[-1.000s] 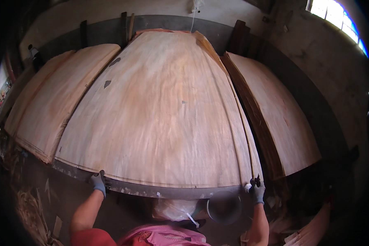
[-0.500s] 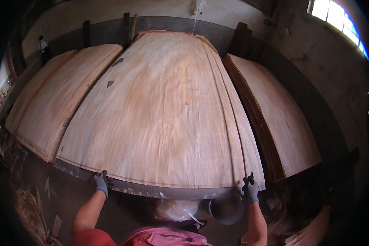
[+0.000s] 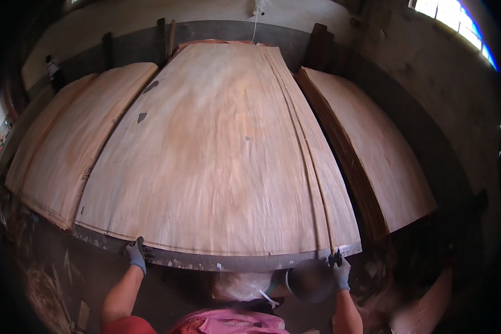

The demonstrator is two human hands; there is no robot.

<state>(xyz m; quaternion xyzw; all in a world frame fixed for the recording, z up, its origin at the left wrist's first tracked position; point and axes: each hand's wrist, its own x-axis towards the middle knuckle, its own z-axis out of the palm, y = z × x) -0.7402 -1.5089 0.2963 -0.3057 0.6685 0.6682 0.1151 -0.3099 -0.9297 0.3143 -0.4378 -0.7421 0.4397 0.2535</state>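
Note:
A broad, pale brown wood veneer sheet (image 3: 206,167) covers the long table in front of me. It has several small dark holes or patches toward its left side and middle. My left hand (image 3: 135,255), in a grey-blue glove with dark fingertips, is closed at the sheet's near edge, thumb on top; its other fingers are partly hidden. At the near right corner, my gloved right hand (image 3: 341,273) closes around the near end of a long thin stick (image 3: 324,220). The stick lies lengthwise over the sheet, close to its right side.
Veneer stacks stand on the left (image 3: 94,128) and right (image 3: 378,150), with narrow gaps beside the table. The grey table edge (image 3: 189,261) shows below the sheet. Under it are a plastic-wrapped bundle (image 3: 242,286) and a round dark object (image 3: 310,282). Veneer scraps (image 3: 47,295) lie lower left.
The sheet's far right corner, raised or folded before, now lies flatter. Both hands keep nearly the same places at the near edge, slightly lower in view. The whole view has shifted a little.

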